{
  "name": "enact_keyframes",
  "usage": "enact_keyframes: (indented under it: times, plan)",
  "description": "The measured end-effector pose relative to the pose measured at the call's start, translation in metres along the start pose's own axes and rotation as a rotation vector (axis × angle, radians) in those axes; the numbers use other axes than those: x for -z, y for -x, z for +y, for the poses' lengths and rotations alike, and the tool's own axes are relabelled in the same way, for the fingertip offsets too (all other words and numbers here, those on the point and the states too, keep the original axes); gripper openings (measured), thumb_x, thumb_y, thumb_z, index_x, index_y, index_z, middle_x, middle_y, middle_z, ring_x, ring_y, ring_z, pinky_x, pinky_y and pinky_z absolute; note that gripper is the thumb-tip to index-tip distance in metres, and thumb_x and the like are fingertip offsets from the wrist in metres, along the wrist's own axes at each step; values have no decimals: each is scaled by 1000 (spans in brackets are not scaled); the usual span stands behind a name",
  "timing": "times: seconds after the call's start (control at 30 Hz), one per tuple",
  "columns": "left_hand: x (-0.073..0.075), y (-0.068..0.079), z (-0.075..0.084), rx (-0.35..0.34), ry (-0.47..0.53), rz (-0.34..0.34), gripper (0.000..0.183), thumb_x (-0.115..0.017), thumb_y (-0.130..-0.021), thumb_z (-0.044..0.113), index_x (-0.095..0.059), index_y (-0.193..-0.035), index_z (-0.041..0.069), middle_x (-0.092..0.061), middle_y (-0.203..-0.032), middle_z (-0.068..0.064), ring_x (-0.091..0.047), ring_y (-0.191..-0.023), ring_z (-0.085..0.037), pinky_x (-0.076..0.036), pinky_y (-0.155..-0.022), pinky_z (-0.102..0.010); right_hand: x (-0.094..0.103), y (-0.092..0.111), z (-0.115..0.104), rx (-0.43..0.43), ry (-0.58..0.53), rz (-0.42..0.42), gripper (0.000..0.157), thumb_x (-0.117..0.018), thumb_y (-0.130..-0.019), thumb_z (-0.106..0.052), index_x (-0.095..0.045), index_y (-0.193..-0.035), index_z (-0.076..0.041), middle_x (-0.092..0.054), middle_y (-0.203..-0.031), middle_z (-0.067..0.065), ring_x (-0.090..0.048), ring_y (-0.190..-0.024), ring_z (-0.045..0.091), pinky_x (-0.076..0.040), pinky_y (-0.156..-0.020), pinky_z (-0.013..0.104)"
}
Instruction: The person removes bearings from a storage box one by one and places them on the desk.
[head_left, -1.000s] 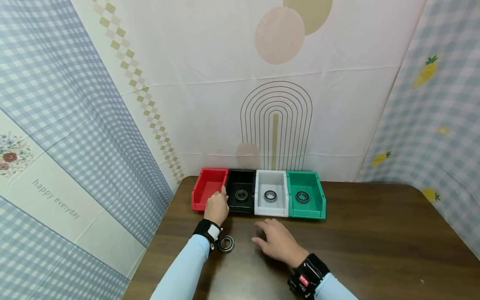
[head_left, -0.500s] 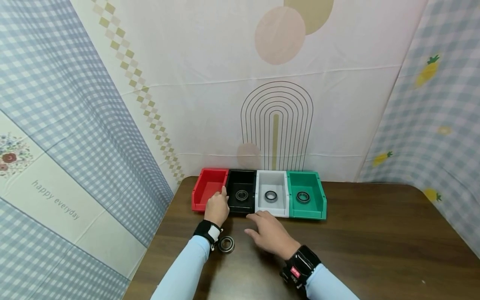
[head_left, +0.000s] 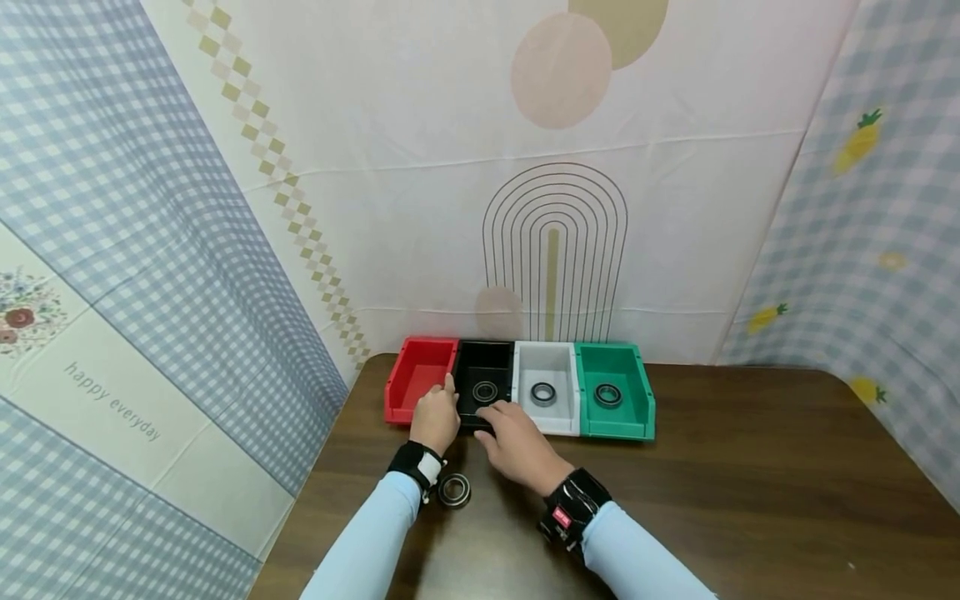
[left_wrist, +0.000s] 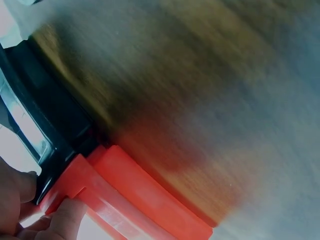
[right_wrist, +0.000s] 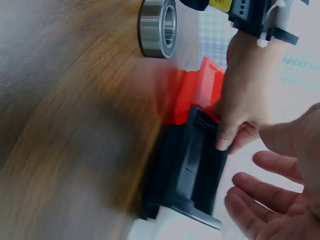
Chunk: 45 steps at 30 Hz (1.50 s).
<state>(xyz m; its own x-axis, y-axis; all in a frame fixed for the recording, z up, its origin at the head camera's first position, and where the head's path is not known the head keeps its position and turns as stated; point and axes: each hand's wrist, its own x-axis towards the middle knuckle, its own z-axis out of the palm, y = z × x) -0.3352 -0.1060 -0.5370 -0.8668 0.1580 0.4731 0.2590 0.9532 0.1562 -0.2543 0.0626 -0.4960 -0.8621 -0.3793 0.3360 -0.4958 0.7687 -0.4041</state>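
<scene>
Four storage bins stand side by side: a red bin [head_left: 424, 363], a black bin [head_left: 483, 358], a white bin [head_left: 544, 362] and a green bin [head_left: 609, 364]. My left hand [head_left: 435, 417] pinches the adjoining walls of the red and black bins, fingers on the red side in the left wrist view. Spread fingers of my right hand [head_left: 517, 446] hover at the black bin's front edge, holding nothing. Ball bearings lie in the black, white and green bins; the bearing [head_left: 543, 394] in the white one looks thin. Another bearing [head_left: 453, 491] lies on the table beside my left wrist.
The brown wooden table [head_left: 735, 467] runs far to the right of the bins. A patterned cloth backdrop [head_left: 420, 208] hangs right behind them, with checked cloth [head_left: 150, 250] at the left side.
My right hand has moved left and forward, from in front of the white bin to the front of the black bin. My left hand, the bins and the bearings stay where they were.
</scene>
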Motion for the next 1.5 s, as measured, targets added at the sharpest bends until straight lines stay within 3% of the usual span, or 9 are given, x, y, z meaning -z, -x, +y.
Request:
enact_keyframes:
  times: [0.2, 0.37, 0.7, 0.93, 1.17, 1.5]
  plan:
    - [2, 2, -2, 5, -13, 8, 43, -66, -95, 17, -60, -134, -2, -69, -87, -18, -69, -69, -32, -60, -66, -43, -23, -16, -1, -30, -9, 32, 29, -59, -99, -22, -67, -124, -8, -65, -123, 8, -59, -116, 26, -51, -100, 40]
    - [3, 1, -2, 14, -8, 2, 44, -65, -96, 16, -59, -135, -2, -69, -85, -18, -69, -70, -33, -60, -68, -44, -38, -27, -1, -45, -21, 115, 25, -60, -98, -19, -68, -120, -9, -63, -123, 7, -59, -115, 26, -51, -99, 40]
    - [2, 0, 0, -1, -25, -14, 43, -63, -96, 18, -59, -134, -3, -70, -89, -17, -70, -69, -30, -60, -67, -43, -58, -40, 6, -68, -43, 175, 22, -57, -97, -5, -69, -115, -4, -57, -137, 19, -52, -131, 37, -45, -110, 47]
    - [5, 3, 3, -4, -22, -9, 43, -64, -96, 17, -59, -134, -2, -69, -87, -17, -69, -68, -30, -60, -66, -42, -67, -49, 13, -56, -49, 211, 23, -58, -98, -10, -68, -115, 0, -58, -134, 25, -50, -131, 41, -44, -110, 50]
    - [5, 1, 3, -34, -40, -2, 42, -63, -97, 17, -59, -134, -3, -70, -87, -17, -69, -67, -29, -60, -65, -41, -73, -64, 19, -139, -11, 153, 27, -59, -98, -14, -67, -121, 0, -59, -135, 21, -48, -135, 37, -41, -114, 46]
    - [3, 3, 0, -25, -48, -6, 43, -63, -97, 19, -59, -135, -2, -70, -85, -15, -68, -67, -27, -60, -65, -39, -77, -82, 20, -180, -6, 95, 27, -59, -97, -11, -68, -118, 4, -66, -124, 22, -50, -134, 39, -37, -117, 47]
